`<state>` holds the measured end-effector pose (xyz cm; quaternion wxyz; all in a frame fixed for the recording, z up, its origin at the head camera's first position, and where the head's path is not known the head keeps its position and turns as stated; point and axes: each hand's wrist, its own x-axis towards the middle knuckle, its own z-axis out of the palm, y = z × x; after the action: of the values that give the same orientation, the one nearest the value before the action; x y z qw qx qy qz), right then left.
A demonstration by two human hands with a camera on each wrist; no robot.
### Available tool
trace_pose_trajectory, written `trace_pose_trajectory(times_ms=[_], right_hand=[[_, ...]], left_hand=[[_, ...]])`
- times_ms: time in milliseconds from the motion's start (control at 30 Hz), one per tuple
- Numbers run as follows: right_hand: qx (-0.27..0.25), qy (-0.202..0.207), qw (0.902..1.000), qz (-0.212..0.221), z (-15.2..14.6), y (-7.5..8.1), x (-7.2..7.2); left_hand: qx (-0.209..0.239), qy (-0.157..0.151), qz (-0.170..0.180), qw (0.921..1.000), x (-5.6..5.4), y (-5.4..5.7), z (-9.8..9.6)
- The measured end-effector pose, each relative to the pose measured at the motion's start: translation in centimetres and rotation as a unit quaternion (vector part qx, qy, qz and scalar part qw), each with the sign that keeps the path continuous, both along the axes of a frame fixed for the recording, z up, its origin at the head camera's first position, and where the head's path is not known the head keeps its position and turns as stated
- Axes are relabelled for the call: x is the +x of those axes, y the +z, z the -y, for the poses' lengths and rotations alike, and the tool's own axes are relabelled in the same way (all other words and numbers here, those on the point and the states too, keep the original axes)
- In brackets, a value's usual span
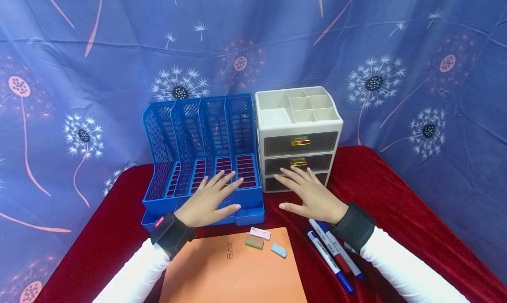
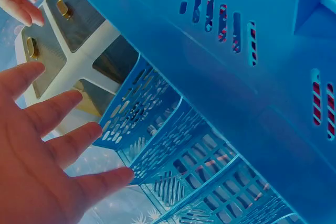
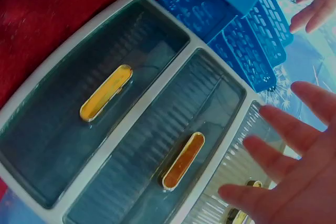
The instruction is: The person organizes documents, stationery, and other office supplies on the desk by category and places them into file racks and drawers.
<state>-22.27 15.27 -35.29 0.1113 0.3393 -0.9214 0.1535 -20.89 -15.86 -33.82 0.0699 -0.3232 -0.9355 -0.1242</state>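
Note:
My left hand [image 1: 210, 201] is held out with fingers spread, in front of the blue file rack [image 1: 202, 197]. My right hand [image 1: 310, 193] is likewise spread, in front of the white drawer unit [image 1: 299, 128], overlapping its lower drawers in the head view. Neither holds anything. The rack has several upright slotted dividers; the left wrist view shows its blue wall [image 2: 226, 77] close by. The drawer unit has three dark see-through drawers with gold handles [image 3: 106, 93] and a sectioned top tray. Its lowest handle is hidden behind my right hand in the head view.
An orange folder [image 1: 233, 276] lies at the front, with a pink eraser [image 1: 260, 233], a green eraser [image 1: 254, 242] and a light blue eraser [image 1: 279, 250] on it. Several markers [image 1: 329, 261] lie by my right wrist. Red cloth [image 1: 396, 215] covers the table; a blue patterned curtain [image 1: 301, 39] hangs behind.

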Motion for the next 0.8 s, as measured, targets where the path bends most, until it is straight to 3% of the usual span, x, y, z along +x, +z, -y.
trace_pose_trajectory(times_ms=[200,367,567,800], right_hand=[[-0.068,0.030,0.9972,0.016,0.3,0.6,-0.1],[-0.148,0.044,0.9870,0.046,0.5,0.9,-0.7],[-0.223,0.047,0.9684,0.102,1.0,1.3,-1.8],[-0.298,0.033,0.9364,0.183,1.2,1.6,-3.1]], left_hand=[[0.013,-0.009,0.002,0.9999,-0.4,0.9,-0.3],[0.035,-0.019,0.014,0.9991,-1.0,2.1,-0.7],[0.076,-0.029,0.023,0.9964,-2.3,4.0,-1.7],[0.086,-0.045,0.016,0.9951,-3.7,6.4,-3.3]])
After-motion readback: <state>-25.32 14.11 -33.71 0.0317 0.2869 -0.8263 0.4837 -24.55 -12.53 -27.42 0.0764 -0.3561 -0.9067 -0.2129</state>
